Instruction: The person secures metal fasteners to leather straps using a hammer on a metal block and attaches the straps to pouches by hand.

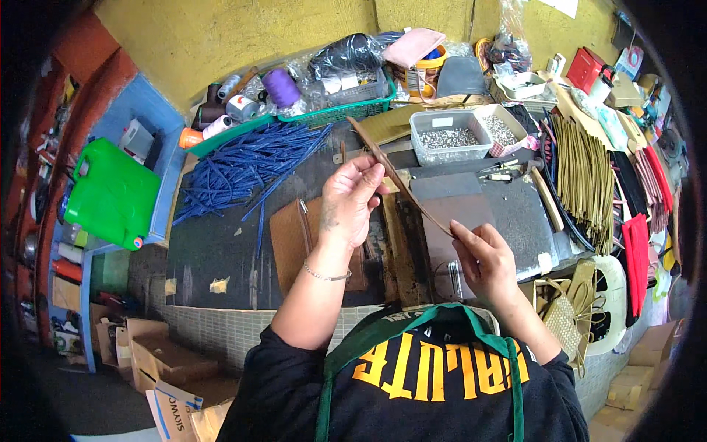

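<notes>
A long, narrow brown leather strap (pixel 402 186) is stretched between both hands above the dark worktable (pixel 213 269). My left hand (pixel 350 202) pinches it partway along between thumb and fingers, and its free end sticks out past them. My right hand (pixel 484 258) grips the strap's lower right end with thumb and fingertips. Beneath my left forearm lies a brown woven-textured leather panel (pixel 287 239), with a thin brown strap (pixel 303 225) on top. A dark grey sheet (pixel 449 188) is under the held strap.
Blue strips (pixel 243 166) are heaped at left, olive straps (pixel 585 177) hang in a bundle at right. Behind stand a clear tub (pixel 449 153) of small metal pieces and a green basket (pixel 339 110). A wooden-handled tool (pixel 546 199) and a green jerrycan (pixel 110 191) flank the work area.
</notes>
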`<state>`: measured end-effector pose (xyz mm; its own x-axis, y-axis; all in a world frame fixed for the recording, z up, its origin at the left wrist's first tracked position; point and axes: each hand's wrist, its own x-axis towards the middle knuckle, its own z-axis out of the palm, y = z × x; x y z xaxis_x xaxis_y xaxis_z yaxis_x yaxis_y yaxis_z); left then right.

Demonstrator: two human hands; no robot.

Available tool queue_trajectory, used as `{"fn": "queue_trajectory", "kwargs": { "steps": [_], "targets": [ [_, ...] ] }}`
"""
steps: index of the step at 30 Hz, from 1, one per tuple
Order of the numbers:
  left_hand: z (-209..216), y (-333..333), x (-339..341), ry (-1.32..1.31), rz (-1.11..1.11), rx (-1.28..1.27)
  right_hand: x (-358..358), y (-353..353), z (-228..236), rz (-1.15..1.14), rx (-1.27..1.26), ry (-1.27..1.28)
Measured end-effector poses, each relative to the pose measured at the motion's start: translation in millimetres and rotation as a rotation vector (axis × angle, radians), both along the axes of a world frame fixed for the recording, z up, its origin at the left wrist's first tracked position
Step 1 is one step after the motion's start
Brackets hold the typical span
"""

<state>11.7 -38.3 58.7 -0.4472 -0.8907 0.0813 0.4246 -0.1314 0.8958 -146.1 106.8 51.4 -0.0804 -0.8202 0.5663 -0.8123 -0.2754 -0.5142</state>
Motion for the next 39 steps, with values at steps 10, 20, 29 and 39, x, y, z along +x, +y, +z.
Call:
{"fn": "queue_trajectory", "kwargs": {
  "steps": [10,20,29,39],
  "targets": [
    [-2.1,0.1,-14.3,-0.009,-0.002,-0.029,-16.5,13.2,-23.4,-0.010,0.065,-0.006],
    [-1.1,5.4,-24.1,-0.022,-0.061,-0.054,-19.2,20.4,-24.7,-0.050,0.102,-0.068],
    [-4.6,10.4,-28.0,0.009,-0.109,-0.020,-21.4,28.5,-27.2,-0.094,0.178,-0.105],
    [-19.2,0.6,-27.6,0.125,-0.188,0.116,-52.3,50.8,-40.9,-0.133,0.439,-0.529]
  ]
}}
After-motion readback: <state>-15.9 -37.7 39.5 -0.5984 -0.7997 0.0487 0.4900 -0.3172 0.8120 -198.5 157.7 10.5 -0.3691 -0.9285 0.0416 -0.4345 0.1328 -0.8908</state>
